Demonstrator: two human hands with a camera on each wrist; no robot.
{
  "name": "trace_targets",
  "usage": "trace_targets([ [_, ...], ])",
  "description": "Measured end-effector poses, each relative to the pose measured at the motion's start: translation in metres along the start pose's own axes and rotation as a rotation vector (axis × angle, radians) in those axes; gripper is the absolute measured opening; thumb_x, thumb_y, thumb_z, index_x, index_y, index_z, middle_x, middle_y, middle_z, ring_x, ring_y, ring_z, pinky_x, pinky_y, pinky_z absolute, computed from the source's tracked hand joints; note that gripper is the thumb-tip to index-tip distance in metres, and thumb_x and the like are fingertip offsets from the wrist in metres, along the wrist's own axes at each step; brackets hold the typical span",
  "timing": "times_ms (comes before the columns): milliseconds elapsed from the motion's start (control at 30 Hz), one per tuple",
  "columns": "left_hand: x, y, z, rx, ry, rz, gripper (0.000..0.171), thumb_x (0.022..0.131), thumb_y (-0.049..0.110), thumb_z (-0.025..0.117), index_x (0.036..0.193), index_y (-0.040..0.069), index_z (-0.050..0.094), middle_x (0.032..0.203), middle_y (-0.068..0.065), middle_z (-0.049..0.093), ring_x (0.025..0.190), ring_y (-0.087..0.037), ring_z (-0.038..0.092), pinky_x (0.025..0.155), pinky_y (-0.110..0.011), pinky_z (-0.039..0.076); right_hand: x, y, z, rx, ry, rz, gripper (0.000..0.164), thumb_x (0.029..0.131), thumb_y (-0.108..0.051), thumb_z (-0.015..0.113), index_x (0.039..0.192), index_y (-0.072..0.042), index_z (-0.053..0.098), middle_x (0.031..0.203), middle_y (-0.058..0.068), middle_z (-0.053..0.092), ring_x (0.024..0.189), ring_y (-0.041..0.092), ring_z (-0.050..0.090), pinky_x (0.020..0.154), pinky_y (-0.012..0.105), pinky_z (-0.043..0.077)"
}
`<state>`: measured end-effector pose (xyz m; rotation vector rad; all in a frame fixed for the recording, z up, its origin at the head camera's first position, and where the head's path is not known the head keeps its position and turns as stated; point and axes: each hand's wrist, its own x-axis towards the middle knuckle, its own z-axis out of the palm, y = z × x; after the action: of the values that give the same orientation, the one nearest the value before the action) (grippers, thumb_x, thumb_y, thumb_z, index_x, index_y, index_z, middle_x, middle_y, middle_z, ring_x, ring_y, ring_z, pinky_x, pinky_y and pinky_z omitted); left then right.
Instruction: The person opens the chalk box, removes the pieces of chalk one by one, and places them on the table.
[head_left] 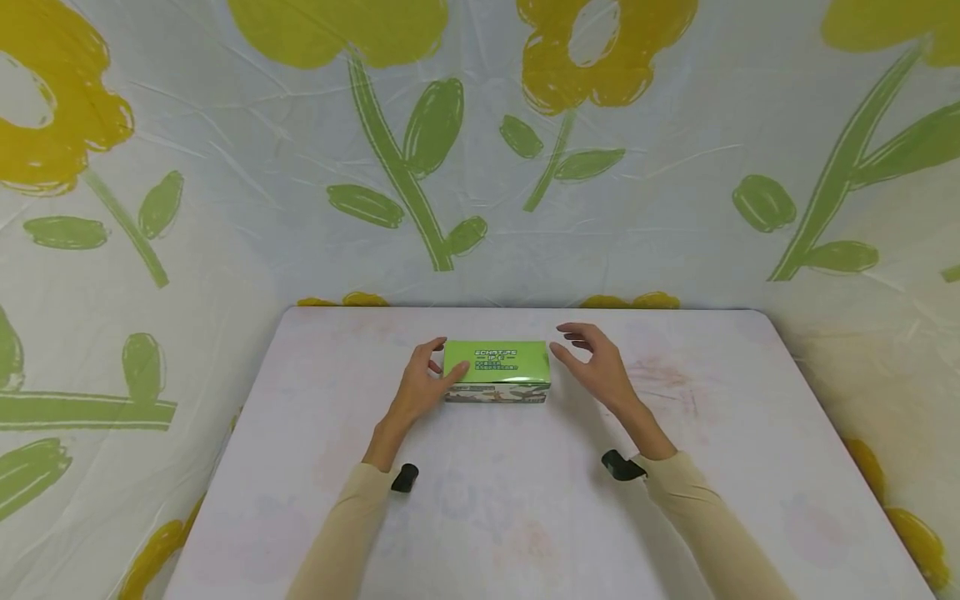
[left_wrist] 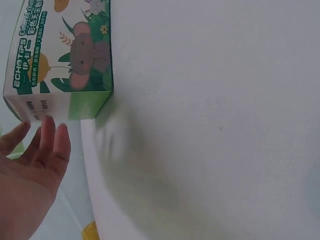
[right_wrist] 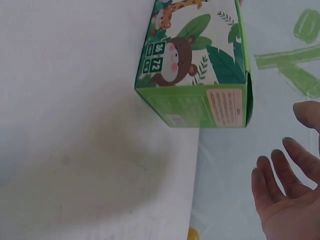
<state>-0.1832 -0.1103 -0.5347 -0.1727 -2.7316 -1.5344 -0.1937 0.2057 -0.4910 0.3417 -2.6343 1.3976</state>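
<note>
A green chalk box (head_left: 497, 360) with white lettering on top lies on the white table. Its long side, in the left wrist view, shows a cartoon elephant and the brand print on the chalk box (left_wrist: 65, 50). My left hand (head_left: 422, 385) is at the box's left end, its thumb overlapping the top in the head view; the fingers are loosely bent, with tips at or very near the end panel. To the right of the box, my right hand (head_left: 600, 367) is held apart from it, fingers spread and relaxed, nothing in them. The right wrist view shows a gap between that hand and the printed end.
The white table (head_left: 525, 517) has rounded far corners and faint coloured smudges. Behind and beside it hangs a pale cloth (head_left: 645, 233) printed with yellow flowers and green leaves. Both wrists carry small black cameras, one being the right wrist camera (head_left: 622, 466).
</note>
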Motion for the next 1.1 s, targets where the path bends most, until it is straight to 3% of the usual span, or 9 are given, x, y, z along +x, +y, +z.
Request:
trace_targets([
  [267, -0.001, -0.014, 0.002, -0.078, -0.101, 0.008, 0.112, 0.073, 0.048, 0.093, 0.16, 0.015, 0.03, 0.148, -0.004, 0.041, 0.106, -0.02, 0.044, 0.082, -0.035, 0.043, 0.001, -0.008, 0.014, -0.003, -0.073, -0.077, 0.043, 0.096, -0.019, 0.075, 0.132, 0.0, 0.062, 0.132, 0.017, 0.062, 0.124, 0.034, 0.058, 0.108, 0.049, 0.046],
  [533, -0.002, -0.022, 0.001, -0.176, -0.145, 0.026, 0.109, 0.075, 0.036, 0.094, 0.159, 0.015, 0.029, 0.149, -0.002, 0.04, 0.114, -0.02, 0.047, 0.093, -0.037, 0.047, 0.004, -0.017, 0.022, -0.006, -0.143, -0.16, 0.043, 0.093, -0.019, 0.078, 0.127, 0.003, 0.064, 0.129, 0.018, 0.063, 0.124, 0.034, 0.057, 0.107, 0.054, 0.046],
  [733, -0.005, -0.024, 0.0, -0.22, -0.163, 0.026, 0.105, 0.075, 0.03, 0.095, 0.157, 0.013, 0.032, 0.148, -0.005, 0.042, 0.117, -0.022, 0.048, 0.101, -0.041, 0.047, 0.006, -0.021, 0.027, -0.045, -0.24, -0.257, 0.044, 0.09, -0.017, 0.081, 0.126, 0.003, 0.065, 0.13, 0.019, 0.062, 0.124, 0.035, 0.056, 0.108, 0.054, 0.044],
  [1100, -0.01, -0.026, 0.0, -0.23, -0.199, 0.037, 0.103, 0.074, 0.026, 0.095, 0.156, 0.015, 0.035, 0.139, -0.007, 0.047, 0.115, -0.024, 0.053, 0.103, -0.043, 0.048, 0.005, -0.026, 0.031, -0.091, -0.43, -0.277, 0.051, 0.088, -0.024, 0.084, 0.13, -0.002, 0.066, 0.137, 0.018, 0.058, 0.128, 0.037, 0.049, 0.109, 0.056, 0.039],
])
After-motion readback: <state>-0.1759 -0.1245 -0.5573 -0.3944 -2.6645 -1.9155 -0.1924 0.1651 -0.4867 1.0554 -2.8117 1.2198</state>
